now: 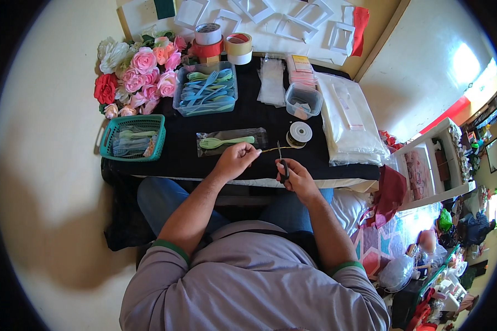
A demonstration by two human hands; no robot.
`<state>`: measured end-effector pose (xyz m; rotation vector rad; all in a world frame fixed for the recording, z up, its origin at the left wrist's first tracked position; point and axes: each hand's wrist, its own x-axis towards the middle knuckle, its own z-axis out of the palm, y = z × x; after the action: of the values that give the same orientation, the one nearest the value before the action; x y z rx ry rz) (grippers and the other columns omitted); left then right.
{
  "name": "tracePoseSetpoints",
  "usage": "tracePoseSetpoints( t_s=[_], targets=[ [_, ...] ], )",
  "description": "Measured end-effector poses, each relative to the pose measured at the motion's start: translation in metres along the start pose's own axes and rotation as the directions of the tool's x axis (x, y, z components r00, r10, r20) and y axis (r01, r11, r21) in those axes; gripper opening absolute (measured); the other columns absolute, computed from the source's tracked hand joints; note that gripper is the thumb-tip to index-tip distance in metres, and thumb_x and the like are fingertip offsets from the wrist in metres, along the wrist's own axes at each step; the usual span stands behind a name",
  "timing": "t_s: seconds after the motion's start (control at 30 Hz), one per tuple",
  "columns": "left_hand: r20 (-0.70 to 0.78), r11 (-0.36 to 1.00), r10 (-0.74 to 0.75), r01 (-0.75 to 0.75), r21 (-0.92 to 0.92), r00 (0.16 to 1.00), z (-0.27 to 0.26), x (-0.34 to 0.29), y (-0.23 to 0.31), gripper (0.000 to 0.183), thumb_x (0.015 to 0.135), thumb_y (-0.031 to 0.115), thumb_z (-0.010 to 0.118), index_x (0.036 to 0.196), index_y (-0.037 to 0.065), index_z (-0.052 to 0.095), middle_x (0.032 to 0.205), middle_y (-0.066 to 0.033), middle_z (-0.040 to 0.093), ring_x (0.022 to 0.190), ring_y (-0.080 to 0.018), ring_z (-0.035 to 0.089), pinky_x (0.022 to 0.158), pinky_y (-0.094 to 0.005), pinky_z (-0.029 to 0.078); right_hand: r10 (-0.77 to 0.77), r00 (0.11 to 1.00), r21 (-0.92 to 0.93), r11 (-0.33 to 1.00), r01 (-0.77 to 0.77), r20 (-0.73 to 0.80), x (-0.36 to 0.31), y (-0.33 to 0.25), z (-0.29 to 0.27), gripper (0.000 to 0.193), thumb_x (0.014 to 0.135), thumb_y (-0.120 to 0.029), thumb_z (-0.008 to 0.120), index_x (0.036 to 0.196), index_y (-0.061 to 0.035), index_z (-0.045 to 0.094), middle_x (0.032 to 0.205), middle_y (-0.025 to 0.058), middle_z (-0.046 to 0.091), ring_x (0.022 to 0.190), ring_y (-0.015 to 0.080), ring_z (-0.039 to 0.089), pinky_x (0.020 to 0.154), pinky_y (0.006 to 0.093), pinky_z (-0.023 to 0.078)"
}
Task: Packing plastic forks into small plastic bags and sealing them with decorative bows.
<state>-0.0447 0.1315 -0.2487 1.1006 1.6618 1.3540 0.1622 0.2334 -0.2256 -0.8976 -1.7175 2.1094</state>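
At the left end of the black-covered desk (179, 151) sits a teal basket (135, 122), its low walls containing small packets of cutlery. Behind it, artificial flowers (143, 74) are bunched at the far corner, likely to leave the near edge for handwork. A clear blue container (218, 110) of loose blue and green cutlery stands beside them, probably to be within reach of both arms.

Nearer the person lies a transparent packet (232, 134) with light green cutlery inside, flat, just beyond the left grip (234, 161). That grip pinches the end of a thin gold strand (269, 149) between thumb and fingers, apparently to hold it taut above the cloth. The right grip (299, 179) is closed round the black handles of the scissors (284, 171), blades pointing away and crossing the strand; how far apart the blades stand, I cannot tell.

The strand runs on to a white-topped spool (300, 132) near the scissors, presumably set there for a short feed. At the far right, clear plastic bags (350, 118) lie stacked flat, seemingly to avoid creasing.
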Motion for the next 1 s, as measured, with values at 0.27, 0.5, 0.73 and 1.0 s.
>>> tracePoseSetpoints(
  t_s=[0.27,0.5,0.73,1.0],
  targets=[
    [0.039,1.0,0.02,-0.02,-0.018,0.999,0.0,0.001,0.005,0.028,0.088,0.031,0.069,0.091,0.003,0.065,0.069,-0.0002,0.063,0.063,-0.0057,0.055,0.057,-0.0231,0.042,-0.032,0.999,-0.082,0.996,0.033,0.01,-0.001,-0.005,0.004,0.034,0.095,-0.024,0.059,0.124,-0.0061,0.055,0.077,-0.0008,0.057,0.055,0.0027,0.037,0.051,0.019,0.029],
    [0.018,0.996,-0.026,0.024,0.088,1.0,-0.004,-0.005,0.013,0.034,0.096,0.037,0.056,0.095,0.004,0.068,0.068,-0.0021,0.065,0.063,-0.0068,0.056,0.059,-0.0244,0.042,-0.008,1.0,-0.083,0.996,0.009,0.011,0.0,-0.001,0.004,0.033,0.096,-0.021,0.058,0.124,-0.0049,0.053,0.077,-0.0007,0.057,0.056,0.003,0.04,0.051,0.0187,0.03],
    [0.021,0.999,0.035,-0.036,0.041,0.999,-0.006,-0.003,0.008,0.033,0.097,0.036,0.055,0.096,0.005,0.067,0.069,-0.0001,0.062,0.056,-0.0055,0.05,0.051,-0.0213,0.039,-0.07,0.995,-0.197,0.979,0.055,-0.072,-0.01,-0.009,-0.009,0.035,0.094,-0.01,0.059,0.126,-0.0022,0.046,0.089,0.005,0.063,0.06,0.0071,0.054,0.052,0.0218,0.042],
    [0.047,0.996,0.068,-0.066,-0.053,0.997,-0.008,-0.006,0.006,0.031,0.097,0.034,0.056,0.095,0.004,0.065,0.068,0.0001,0.06,0.054,-0.0042,0.048,0.05,-0.0204,0.037,-0.176,0.941,-0.446,0.894,0.03,-0.289,-0.009,-0.025,-0.08,0.043,0.093,-0.013,0.058,0.129,0.0029,0.042,0.095,0.0137,0.067,0.066,0.0154,0.065,0.057,0.0293,0.051]
  ],
)
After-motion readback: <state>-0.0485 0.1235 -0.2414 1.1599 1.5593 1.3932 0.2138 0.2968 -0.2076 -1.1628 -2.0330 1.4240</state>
